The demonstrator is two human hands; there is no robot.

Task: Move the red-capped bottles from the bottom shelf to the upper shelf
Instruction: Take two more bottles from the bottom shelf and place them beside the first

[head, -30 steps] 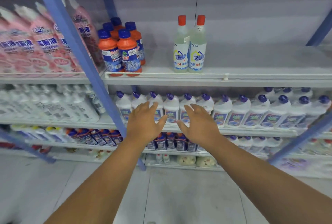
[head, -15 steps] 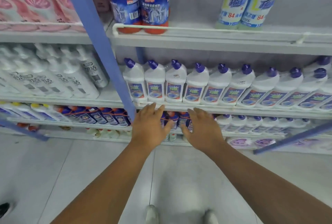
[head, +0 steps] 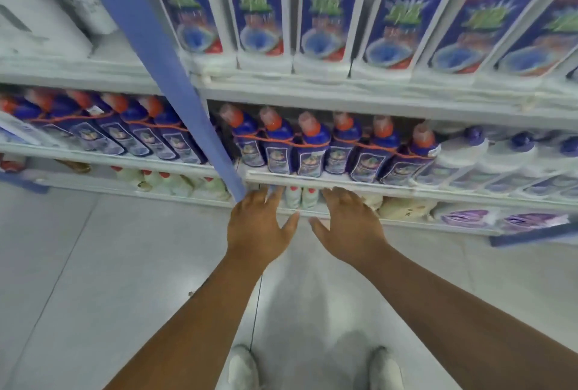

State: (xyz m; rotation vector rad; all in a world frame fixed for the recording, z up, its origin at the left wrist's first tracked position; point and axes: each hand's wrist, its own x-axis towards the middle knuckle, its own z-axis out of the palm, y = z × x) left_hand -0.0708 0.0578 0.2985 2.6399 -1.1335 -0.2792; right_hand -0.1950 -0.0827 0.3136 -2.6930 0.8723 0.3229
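Two pale red-capped bottles [head: 301, 197] stand side by side on the bottom shelf [head: 406, 224], just under the rail of the shelf above. My left hand [head: 261, 227] is open, its fingertips right beside the left bottle. My right hand [head: 347, 227] is open too, fingers spread, at the right of the pair. Neither hand holds anything. More red-capped bottles [head: 175, 183] stand further left on the same shelf, beyond the blue post. The upper shelf is out of view.
A slanted blue post [head: 175, 83] crosses in front of the shelves, ending by my left hand. Blue bottles with orange caps [head: 309, 145] fill the shelf above the bottom one, white bottles [head: 259, 14] the shelf over that. Cream and purple packs [head: 466, 217] lie at right. My shoes [head: 244, 367] stand on white floor.
The view has dropped from the upper shelves to the lowest ones. Both open hands have gone down with it and now sit at the bottom shelf beside the two bottles.
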